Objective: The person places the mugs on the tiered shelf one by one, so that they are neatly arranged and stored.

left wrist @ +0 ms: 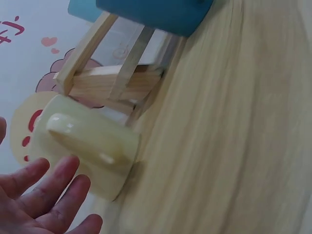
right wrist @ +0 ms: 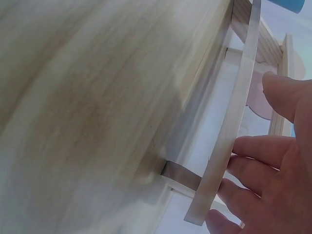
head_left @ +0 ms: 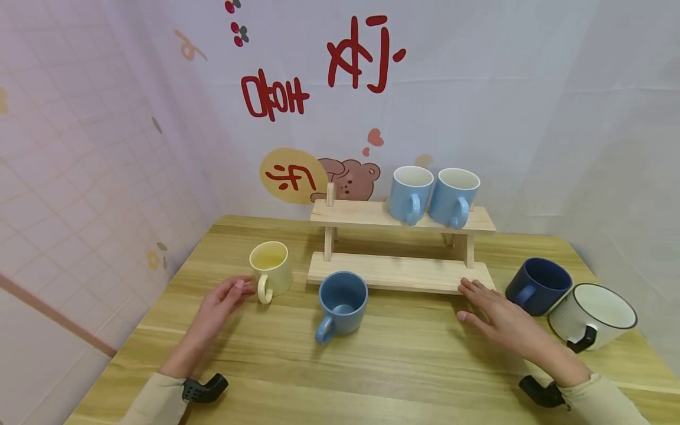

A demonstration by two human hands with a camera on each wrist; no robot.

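Observation:
My left hand [head_left: 222,302] hovers just left of a pale yellow mug [head_left: 277,278], fingers relaxed and fingertips close to its handle. In the left wrist view the fingers [left wrist: 48,195] overlap the yellow mug [left wrist: 92,146] and grip nothing. My right hand [head_left: 507,321] has its fingers stretched out, the fingertips right at the lower board's right end on a two-tier wooden shelf [head_left: 393,273]. The right wrist view shows those fingers [right wrist: 261,170] along the board's front edge [right wrist: 229,126]. A grey-blue mug [head_left: 345,301] stands in front of the shelf, handle toward me.
Two light blue mugs [head_left: 411,195] stand side by side on the shelf's upper board. Right of my right hand are a dark navy mug [head_left: 538,288] and a white, black-rimmed mug [head_left: 592,319] on the wooden table [head_left: 340,383]. A printed cloth [head_left: 478,106] hangs behind.

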